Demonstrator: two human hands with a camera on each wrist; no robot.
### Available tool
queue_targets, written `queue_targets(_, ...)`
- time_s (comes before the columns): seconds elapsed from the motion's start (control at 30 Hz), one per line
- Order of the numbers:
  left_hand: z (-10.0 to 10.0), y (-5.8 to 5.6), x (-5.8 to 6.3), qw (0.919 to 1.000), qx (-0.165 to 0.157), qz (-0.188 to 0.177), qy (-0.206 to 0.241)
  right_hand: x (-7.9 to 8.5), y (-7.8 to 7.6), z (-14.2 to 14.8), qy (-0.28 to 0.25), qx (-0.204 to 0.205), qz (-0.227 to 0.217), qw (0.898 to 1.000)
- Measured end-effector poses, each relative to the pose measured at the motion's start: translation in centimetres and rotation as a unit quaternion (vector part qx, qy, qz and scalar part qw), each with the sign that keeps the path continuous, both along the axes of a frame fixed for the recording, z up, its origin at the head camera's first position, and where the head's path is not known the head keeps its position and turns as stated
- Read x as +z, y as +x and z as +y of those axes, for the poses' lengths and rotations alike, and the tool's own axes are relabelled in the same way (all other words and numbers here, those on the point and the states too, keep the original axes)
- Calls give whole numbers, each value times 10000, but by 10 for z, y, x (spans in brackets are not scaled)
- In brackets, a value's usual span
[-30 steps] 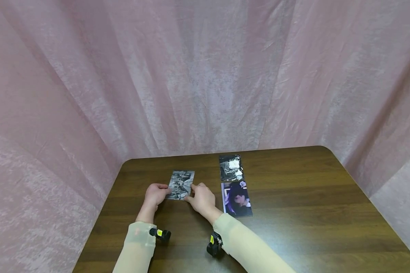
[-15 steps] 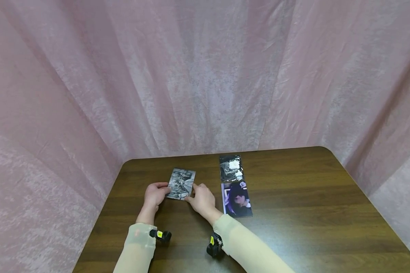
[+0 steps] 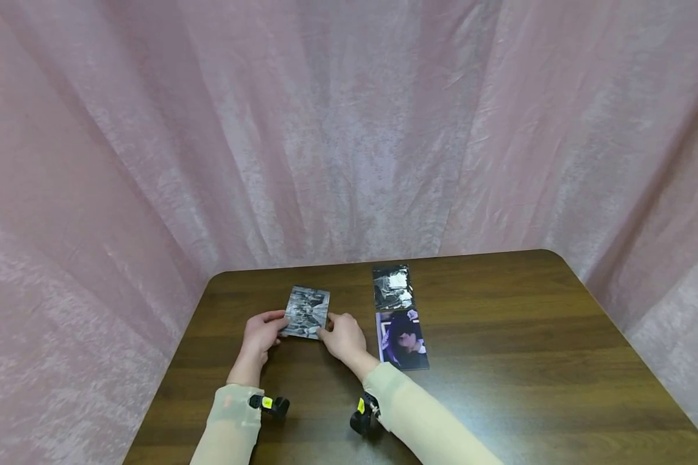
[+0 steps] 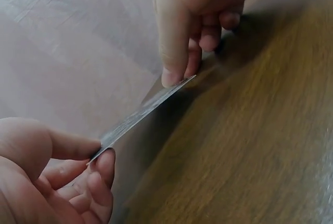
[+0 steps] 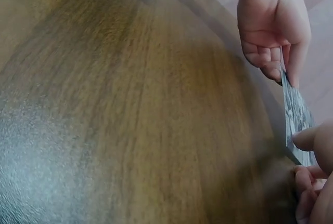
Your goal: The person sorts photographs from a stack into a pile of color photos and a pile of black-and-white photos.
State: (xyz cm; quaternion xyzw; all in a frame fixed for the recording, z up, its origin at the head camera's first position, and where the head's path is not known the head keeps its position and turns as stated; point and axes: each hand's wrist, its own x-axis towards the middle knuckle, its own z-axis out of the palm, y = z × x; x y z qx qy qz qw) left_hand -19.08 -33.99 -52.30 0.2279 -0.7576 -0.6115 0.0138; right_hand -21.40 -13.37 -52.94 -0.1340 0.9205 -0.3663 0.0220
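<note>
Both hands hold a thin black-and-white photo (image 3: pixel 306 312) over the left part of the table. My left hand (image 3: pixel 261 336) pinches its left edge, thumb on top and fingers underneath, as the left wrist view shows. On the opposite edge, the thumb and fingers of my right hand (image 3: pixel 344 338) pinch near the lower corner. Seen side-on, the photo (image 4: pixel 143 110) slants between the two hands, with a dark shadow below it. In the right wrist view its printed face (image 5: pixel 296 112) is partly covered by the right thumb.
Right of the hands, a dark black-and-white photo (image 3: pixel 393 289) lies directly above a purple-toned picture (image 3: pixel 402 340) of a dark-haired person. The brown wooden table (image 3: pixel 529 349) has rounded far corners. Pink velvety curtains (image 3: pixel 349 129) hang behind it.
The photo has risen slightly and shifted a little left, both hands still pinching it. More left-hand fingers now show beneath its edge. The two pictures on the right stay put.
</note>
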Motion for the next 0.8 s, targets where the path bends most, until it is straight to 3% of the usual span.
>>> queue_targets(0.27,7,-2,1,9988,99,216,420,3,-6,8,-476,-157,-438,9978)
queue_targets(0.5,16,1,5,9996,-61,238,140,13,-10,23,-1059,-83,-401,9935)
queue_targets(0.63,25,5,6,9995,-236,192,-31,17,-11,37,-1124,42,-317,9931)
queue_targets(0.8,42,0,7,9986,-434,290,-47,26,-19,59,-1066,165,-238,9939)
